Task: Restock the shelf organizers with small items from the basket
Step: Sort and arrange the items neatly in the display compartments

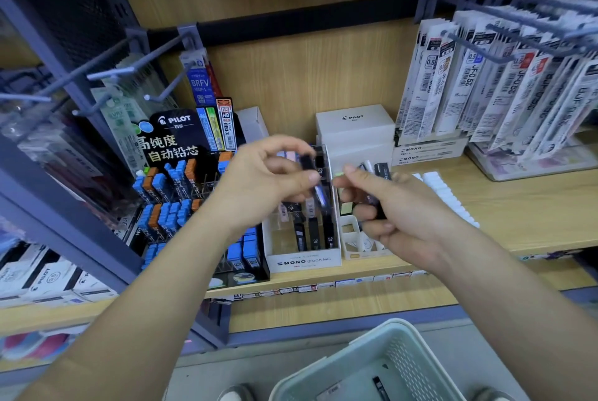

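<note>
Two hands [271, 180], one basket [372, 365], two white MONO organizers [304, 260], one black Pilot display [174, 138]

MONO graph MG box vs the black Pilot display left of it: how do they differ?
The MONO graph MG box is white and low, holding mostly black cases in divided slots. The Pilot display is black with a tall printed back card, holding blue- and orange-capped cases in tiers. Both sit on the same wooden shelf.

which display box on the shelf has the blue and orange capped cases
The black Pilot display, left of the white Mono box; the Mono box holds mostly black cases instead.
</note>
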`<state>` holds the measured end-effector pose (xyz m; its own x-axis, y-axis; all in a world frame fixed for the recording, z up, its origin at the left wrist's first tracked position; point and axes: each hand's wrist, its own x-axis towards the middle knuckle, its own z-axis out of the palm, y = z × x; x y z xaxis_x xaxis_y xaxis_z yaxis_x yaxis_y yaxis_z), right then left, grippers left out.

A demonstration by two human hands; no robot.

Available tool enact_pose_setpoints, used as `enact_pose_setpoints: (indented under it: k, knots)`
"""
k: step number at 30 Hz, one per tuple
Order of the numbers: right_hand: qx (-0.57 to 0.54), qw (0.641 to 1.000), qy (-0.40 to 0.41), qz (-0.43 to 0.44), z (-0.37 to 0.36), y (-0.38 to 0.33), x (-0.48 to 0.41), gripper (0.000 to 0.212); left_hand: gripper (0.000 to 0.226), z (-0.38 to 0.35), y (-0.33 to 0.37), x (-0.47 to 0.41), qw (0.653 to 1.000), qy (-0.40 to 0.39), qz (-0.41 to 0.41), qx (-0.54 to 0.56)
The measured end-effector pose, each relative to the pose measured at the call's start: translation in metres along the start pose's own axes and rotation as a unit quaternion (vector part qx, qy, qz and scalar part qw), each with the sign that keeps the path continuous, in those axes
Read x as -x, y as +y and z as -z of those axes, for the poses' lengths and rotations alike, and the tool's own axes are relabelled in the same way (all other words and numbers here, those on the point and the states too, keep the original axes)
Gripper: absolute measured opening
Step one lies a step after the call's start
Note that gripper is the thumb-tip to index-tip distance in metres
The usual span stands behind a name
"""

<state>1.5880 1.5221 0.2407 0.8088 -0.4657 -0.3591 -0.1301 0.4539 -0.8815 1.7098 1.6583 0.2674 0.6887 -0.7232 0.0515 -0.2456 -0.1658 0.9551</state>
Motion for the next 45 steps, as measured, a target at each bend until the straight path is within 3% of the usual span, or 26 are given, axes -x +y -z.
enact_pose_setpoints:
  k: [3, 5, 9, 16, 24, 34, 37, 41, 45]
  knots:
    - [-0.023, 0.999, 0.026, -0.001, 0.005, -0.006, 0.0, 0.022, 0.012, 0.018, -0.012, -0.009, 0.991, 0.112, -0.007, -0.079]
    - [-0.031, 0.999, 0.036, 0.0, 0.008, -0.007, 0.0, 0.021, 0.008, 0.022, -0.022, -0.013, 0.978, 0.14, -0.005, -0.154]
    - [-0.023, 0.999, 0.035, -0.001, 0.01, -0.006, -0.001, 0.02, 0.004, 0.016, -0.033, -0.017, 0.953, 0.129, -0.018, -0.272]
    - [-0.01, 1.0, 0.025, -0.003, 0.011, -0.006, 0.001, 0.019, 0.007, 0.01, -0.046, -0.026, 0.922, 0.105, -0.021, -0.373]
    - [-0.012, 1.0, 0.018, -0.006, 0.016, -0.008, 0.003, 0.017, 0.005, 0.005, -0.047, -0.028, 0.939, 0.066, -0.009, -0.338]
    - [-0.002, 1.0, 0.01, -0.005, 0.016, -0.008, 0.005, 0.017, 0.008, 0.004, -0.047, -0.026, 0.981, 0.06, 0.019, -0.181]
    - [0.0, 1.0, 0.011, -0.006, 0.015, -0.008, 0.005, 0.017, 0.008, 0.013, -0.038, -0.022, 0.957, 0.052, -0.016, -0.284]
    - [0.002, 1.0, 0.009, -0.007, 0.014, -0.008, 0.005, 0.016, 0.006, 0.015, -0.036, -0.015, 0.896, -0.041, -0.012, -0.442]
    - [0.0, 1.0, 0.007, -0.007, 0.012, -0.007, 0.005, 0.016, 0.008, 0.004, -0.048, -0.015, 0.834, -0.061, -0.022, -0.548]
